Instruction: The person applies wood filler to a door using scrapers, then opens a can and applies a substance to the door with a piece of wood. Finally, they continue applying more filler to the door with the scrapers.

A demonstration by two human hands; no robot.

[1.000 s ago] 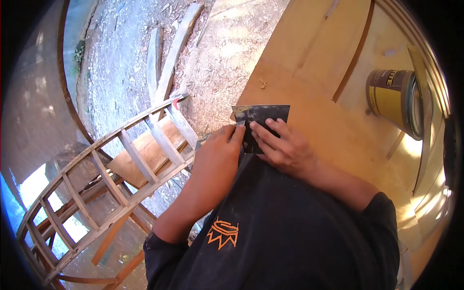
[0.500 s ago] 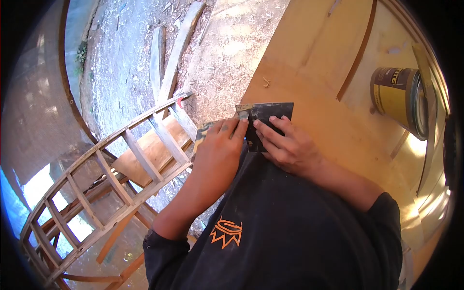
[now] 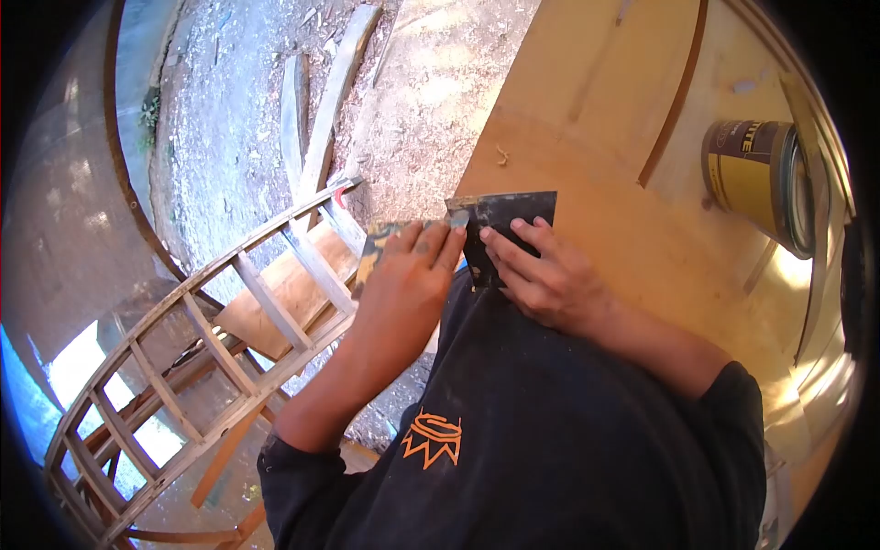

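Observation:
My right hand (image 3: 555, 275) grips a thin black rectangular plate (image 3: 527, 207), its fingers spread over the top face and the thumb hidden. Pale smears mark the plate's left edge. In my left hand (image 3: 412, 270) is a flat putty spreader (image 3: 378, 240), blotched with yellow, grey and dark stains. Its right end, with a grey lump of paste (image 3: 459, 218), meets the left edge of the black plate. Both plates are held in front of my dark shirt (image 3: 550, 431), and the left thumb is out of sight.
A broad wooden panel (image 3: 587, 147) lies to the right, with a brown-and-yellow can (image 3: 747, 174) on its side. A curved ladder-like wooden frame (image 3: 211, 330) stands on the left. Beyond it, planks (image 3: 339, 101) lie on littered ground (image 3: 229, 119).
My left hand and the stained spreader have shifted slightly left and up, so more of the spreader shows. My right hand and the black plate have hardly moved.

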